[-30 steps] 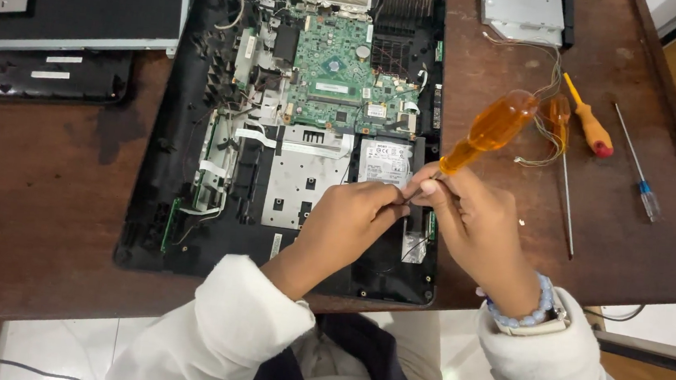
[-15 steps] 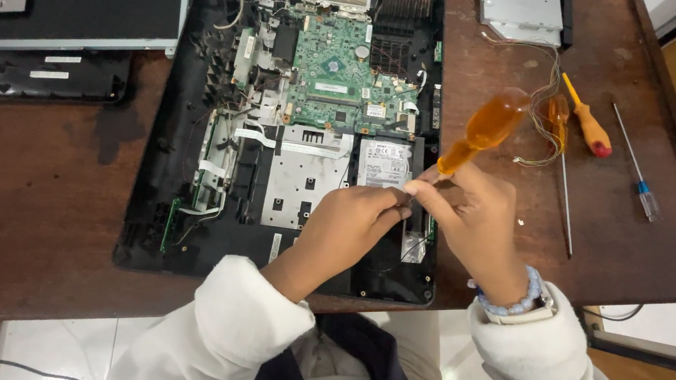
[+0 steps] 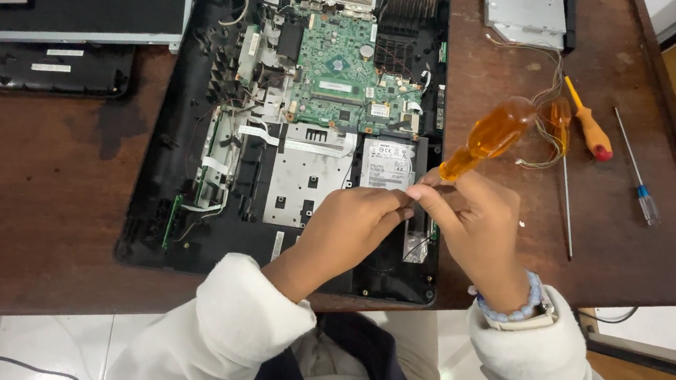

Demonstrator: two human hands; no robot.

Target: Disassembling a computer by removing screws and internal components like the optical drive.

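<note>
While your right hand [image 3: 477,227] grips the amber-handled screwdriver [image 3: 489,138] just right of frame centre, your left hand [image 3: 351,228] has its fingers [image 3: 393,207] pinched closed at the shaft, over the opened laptop chassis [image 3: 303,122] on the counter [image 3: 36,188], beside its hard drive [image 3: 385,163].

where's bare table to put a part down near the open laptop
Bare brown table lies left of the open laptop base, below the black panels. Right side is crowded: loose screwdrivers, wires, and both hands, the right hand holding the amber screwdriver.
</note>
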